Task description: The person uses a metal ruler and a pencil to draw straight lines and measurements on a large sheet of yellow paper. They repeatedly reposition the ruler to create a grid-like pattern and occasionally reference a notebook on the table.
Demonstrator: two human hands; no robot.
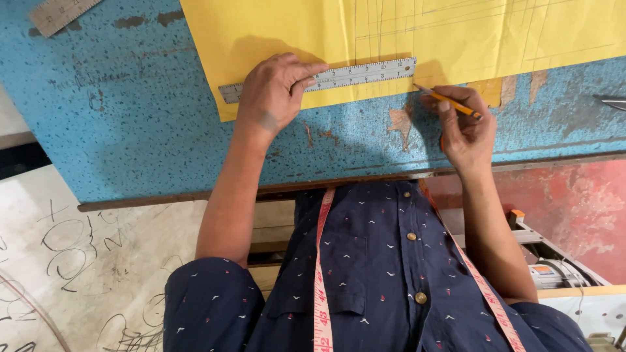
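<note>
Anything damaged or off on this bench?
Yes: the blue tabletop is worn. Its surface has chipped away to brown patches by the right hand, near the yellow paper edge. The steel ruler lies flat under the left hand.

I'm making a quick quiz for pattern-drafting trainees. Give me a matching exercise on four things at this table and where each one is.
1 metal ruler
2 pencil
3 tape measure
4 yellow paper

a in the right hand
b hanging around the neck
c spread on the blue table
d pressed down by the left hand

Pairs: 1-d, 2-a, 3-b, 4-c
</note>
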